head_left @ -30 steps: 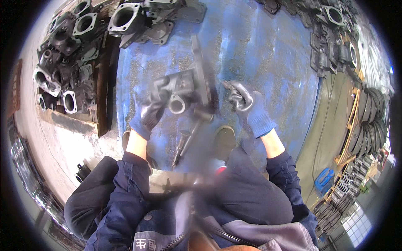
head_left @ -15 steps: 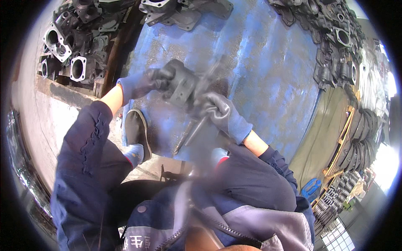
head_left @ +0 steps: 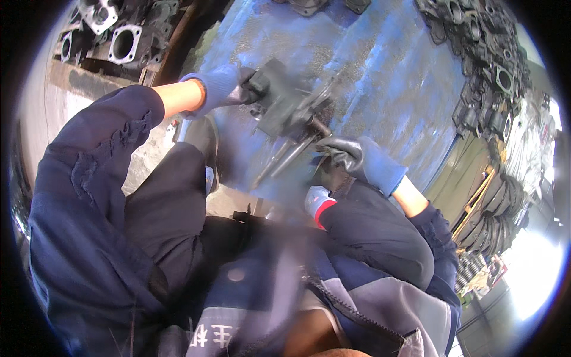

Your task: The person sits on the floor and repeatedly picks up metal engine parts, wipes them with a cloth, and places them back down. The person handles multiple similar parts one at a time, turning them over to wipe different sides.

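Note:
My left hand [head_left: 229, 92], in a blue glove with a dark grey coated palm, grips the left end of a dark metal casting [head_left: 278, 107]. The casting is tilted above the blue surface and blurred; a short round bar [head_left: 320, 126] shows at its right side. My right hand [head_left: 363, 160], gloved the same way, is closed with curled fingers just right of the bar's end. What its fingers hold, if anything, cannot be made out. Below the casting, two long thin metal rods [head_left: 288, 157] slant toward me, their upper ends partly hidden.
A worn blue metal surface [head_left: 392, 89] spreads ahead of me. Many dark castings [head_left: 491, 89] are piled along its right edge, and others [head_left: 125, 44] sit on a wooden pallet at the left. More castings [head_left: 306, 5] lie at the far edge. Stacked dark rings [head_left: 496, 205] stand at the right.
The casting has turned and shifted slightly right in my left hand. My right hand has moved right and toward me, away from the casting's body. The view has tilted too.

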`<state>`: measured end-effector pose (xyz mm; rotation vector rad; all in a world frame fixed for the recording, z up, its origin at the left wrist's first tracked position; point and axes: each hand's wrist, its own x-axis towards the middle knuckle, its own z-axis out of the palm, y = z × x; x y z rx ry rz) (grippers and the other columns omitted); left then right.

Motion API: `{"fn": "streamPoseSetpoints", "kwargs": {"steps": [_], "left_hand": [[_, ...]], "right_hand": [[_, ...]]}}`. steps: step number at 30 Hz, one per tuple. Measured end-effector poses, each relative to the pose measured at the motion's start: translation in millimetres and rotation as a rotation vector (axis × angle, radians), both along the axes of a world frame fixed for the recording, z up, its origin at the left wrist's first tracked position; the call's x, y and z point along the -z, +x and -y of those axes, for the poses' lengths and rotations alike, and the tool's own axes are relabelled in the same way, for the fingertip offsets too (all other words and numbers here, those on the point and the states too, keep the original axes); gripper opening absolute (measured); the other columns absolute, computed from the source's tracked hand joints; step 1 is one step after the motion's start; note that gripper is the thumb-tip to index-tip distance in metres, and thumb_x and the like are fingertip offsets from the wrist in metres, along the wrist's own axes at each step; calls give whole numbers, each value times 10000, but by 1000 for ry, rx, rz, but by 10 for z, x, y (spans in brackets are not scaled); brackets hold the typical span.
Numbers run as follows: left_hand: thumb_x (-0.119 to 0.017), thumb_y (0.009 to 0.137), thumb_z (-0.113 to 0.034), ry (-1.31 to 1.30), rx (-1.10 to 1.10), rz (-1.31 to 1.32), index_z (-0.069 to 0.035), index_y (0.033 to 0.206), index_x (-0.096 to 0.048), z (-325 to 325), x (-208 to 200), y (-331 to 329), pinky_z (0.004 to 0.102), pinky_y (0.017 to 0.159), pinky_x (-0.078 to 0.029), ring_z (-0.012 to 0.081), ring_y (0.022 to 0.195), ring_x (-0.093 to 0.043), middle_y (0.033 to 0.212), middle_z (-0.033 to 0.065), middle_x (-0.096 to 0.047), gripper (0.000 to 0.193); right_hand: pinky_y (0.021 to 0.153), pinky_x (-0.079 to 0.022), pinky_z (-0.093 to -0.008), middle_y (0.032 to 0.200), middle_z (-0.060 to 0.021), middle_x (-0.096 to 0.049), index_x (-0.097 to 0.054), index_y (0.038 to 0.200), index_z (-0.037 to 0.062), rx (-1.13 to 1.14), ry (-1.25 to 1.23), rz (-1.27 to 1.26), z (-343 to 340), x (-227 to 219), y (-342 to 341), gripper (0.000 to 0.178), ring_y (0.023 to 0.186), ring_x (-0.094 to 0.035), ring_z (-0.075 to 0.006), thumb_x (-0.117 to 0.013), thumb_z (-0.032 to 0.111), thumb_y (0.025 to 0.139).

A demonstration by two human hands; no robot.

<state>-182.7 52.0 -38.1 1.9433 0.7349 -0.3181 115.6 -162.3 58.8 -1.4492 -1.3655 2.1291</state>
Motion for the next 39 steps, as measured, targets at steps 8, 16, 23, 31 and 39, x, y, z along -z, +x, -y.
{"fn": "streamPoseSetpoints", "kwargs": {"steps": [8,16,23,31,39], "left_hand": [[-652,857,-249,308,-373,251,-62,1263,-605,497,-201,-588,440,917,-503,399,1031,-635,1170,219,-656,450],[-553,942,-282,-159,-1473,-183,-41,1181,-662,961,117,-1781,397,841,-515,302,974,-687,1047,154,-719,356],[-556,904,-202,-18,-1858,-355,25,1030,-668,1300,756,-2500,333,691,-520,200,728,-686,811,142,-724,283],[-563,880,-253,-37,-1809,-497,-1,1084,-684,1408,789,-2648,374,760,-530,275,812,-709,897,177,-736,346],[-541,906,-292,-289,-1843,-491,-80,1166,-676,1304,619,-2740,397,921,-500,329,1078,-665,1106,163,-715,362]], "right_hand": [[806,-561,-396,1067,-193,-692,-620,1249,50,-266,474,316,-600,-572,-779,420,902,-700,-322,-525,-23,846],[788,-506,-483,1013,-242,-673,-638,1077,63,-174,581,462,-1711,166,-2723,201,926,-667,-424,-568,170,922],[888,-523,-501,1044,-244,-679,-640,1105,110,-343,526,632,-1886,913,-3864,231,1002,-658,-436,-593,210,902],[906,-534,-477,1117,-196,-681,-641,1152,154,-527,603,802,-1980,1102,-4259,294,1066,-657,-399,-650,222,866],[931,-528,-474,1169,-226,-663,-619,1228,180,-563,491,867,-2033,1204,-4444,364,1108,-650,-388,-654,217,868]]}}
